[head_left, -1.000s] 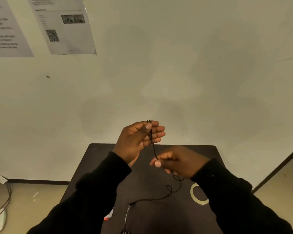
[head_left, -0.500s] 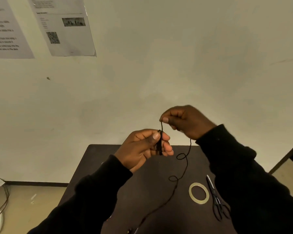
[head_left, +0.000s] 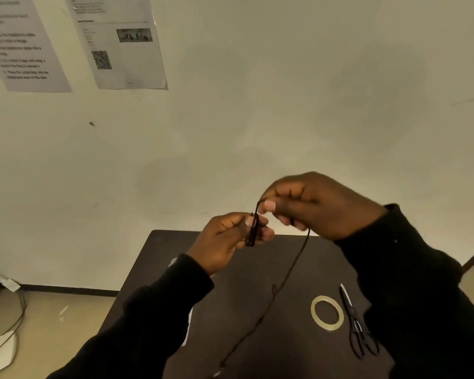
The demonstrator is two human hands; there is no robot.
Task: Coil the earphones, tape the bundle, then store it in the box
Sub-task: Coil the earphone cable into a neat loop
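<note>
At frame centre, the left hand pinches a small coil of the black earphones between thumb and fingers, while the right hand, just above it, pinches the cable; the loose cord trails down over the dark surface, left of 1 tape roll and scissors at lower right

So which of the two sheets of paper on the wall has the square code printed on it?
The right-hand sheet, which also carries a small photo. The left sheet shows only lines of text.
</note>
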